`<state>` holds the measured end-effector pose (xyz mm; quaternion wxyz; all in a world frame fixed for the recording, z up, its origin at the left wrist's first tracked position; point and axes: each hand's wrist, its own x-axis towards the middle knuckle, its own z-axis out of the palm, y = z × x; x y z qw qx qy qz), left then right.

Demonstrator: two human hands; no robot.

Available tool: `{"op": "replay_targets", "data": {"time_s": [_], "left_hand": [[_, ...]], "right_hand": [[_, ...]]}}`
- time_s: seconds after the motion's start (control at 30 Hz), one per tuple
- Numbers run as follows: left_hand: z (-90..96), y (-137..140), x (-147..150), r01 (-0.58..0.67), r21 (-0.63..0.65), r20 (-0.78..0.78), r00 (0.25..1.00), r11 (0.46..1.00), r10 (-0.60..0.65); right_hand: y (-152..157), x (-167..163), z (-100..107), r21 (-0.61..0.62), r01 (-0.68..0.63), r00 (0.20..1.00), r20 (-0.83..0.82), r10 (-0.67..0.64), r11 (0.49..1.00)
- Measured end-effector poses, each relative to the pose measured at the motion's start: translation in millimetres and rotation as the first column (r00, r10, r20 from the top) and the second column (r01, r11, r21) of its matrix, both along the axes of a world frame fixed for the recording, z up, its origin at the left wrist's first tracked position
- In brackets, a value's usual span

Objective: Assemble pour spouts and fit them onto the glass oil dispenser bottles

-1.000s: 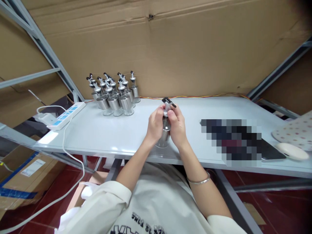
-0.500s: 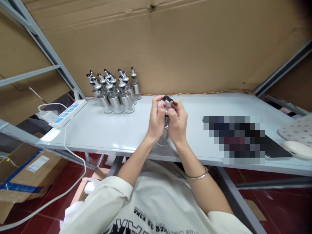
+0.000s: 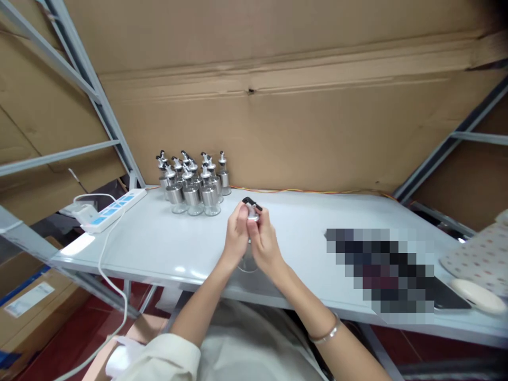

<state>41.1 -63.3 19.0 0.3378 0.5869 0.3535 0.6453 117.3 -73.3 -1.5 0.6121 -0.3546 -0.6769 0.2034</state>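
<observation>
Near the front of the table, a glass oil bottle stands upright between my hands. My left hand wraps round its neck from the left. My right hand closes on it from the right, its thumb against the silver pourer. The pourer's black flip cap sticks out above my fingers. Most of the bottle's middle is hidden by my hands; the clear base shows below them. Farther back on the left, several matching oil bottles with steel sleeves stand close together.
A white power strip lies at the table's left end, its cable running over the edge. On the right are a pixelated dark area, a dark flat device and a whitish rounded object. A cardboard sheet backs the table.
The head view has tilted up, so the table and bottles appear lower. Both hands stay round the oil bottle, with the right fingers now closer in about the pourer.
</observation>
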Motion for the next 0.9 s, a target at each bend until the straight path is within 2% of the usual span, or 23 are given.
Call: {"op": "replay_targets", "data": {"time_s": [0.13,0.23,0.3,0.4,0.47,0.53,0.57,0.63,0.7,0.73,0.8,0.9], "left_hand": [[-1.4,2,-33,-0.088,-0.026,-0.047,0.995,0.996,0.087],[-3.8,7,-69,-0.199,-0.079,-0.094,0.977,0.977,0.191],[-5.1,13,-97,-0.33,-0.061,-0.135,0.938,0.942,0.319],[-6.6,28,-141,-0.568,0.034,-0.202,0.802,0.822,0.562],[-7.6,45,-171,-0.712,0.065,-0.255,0.665,0.699,0.702],[-8.4,66,-199,-0.803,0.08,-0.3,0.546,0.591,0.783],[-8.6,78,-212,-0.823,0.096,-0.299,0.513,0.56,0.805],[-8.7,104,-236,-0.787,0.131,-0.288,0.551,0.602,0.783],[-9.0,127,-254,-0.721,0.073,-0.241,0.658,0.69,0.713],[-9.6,137,-261,-0.673,0.041,-0.2,0.718,0.738,0.666],[-12.4,151,-270,-0.613,0.011,-0.156,0.779,0.79,0.607],[-19.8,162,-275,-0.539,-0.013,-0.102,0.839,0.842,0.535]], "right_hand": [[3,-14,1,-0.027,-0.162,0.97,0.181,0.165,0.986],[8,-19,1,-0.057,-0.172,0.929,0.323,0.181,0.983],[16,-21,2,-0.063,-0.149,0.917,0.365,0.162,0.987],[35,-24,3,-0.074,-0.115,0.929,0.346,0.134,0.991],[53,-27,2,-0.117,-0.094,0.949,0.289,0.125,0.989],[72,-30,-1,-0.199,-0.089,0.97,0.206,0.13,0.976],[82,-31,-3,-0.264,-0.09,0.979,0.152,0.134,0.96],[101,-32,-6,-0.415,-0.085,0.994,0.021,0.103,0.906],[116,-31,-10,-0.56,-0.103,0.992,-0.116,0.045,0.822],[123,-30,-13,-0.59,-0.107,0.99,-0.141,0.028,0.8],[135,-29,-17,-0.621,-0.104,0.986,-0.167,-0.001,0.777],[152,-28,-22,-0.627,-0.099,0.98,-0.196,-0.033,0.773]]}}
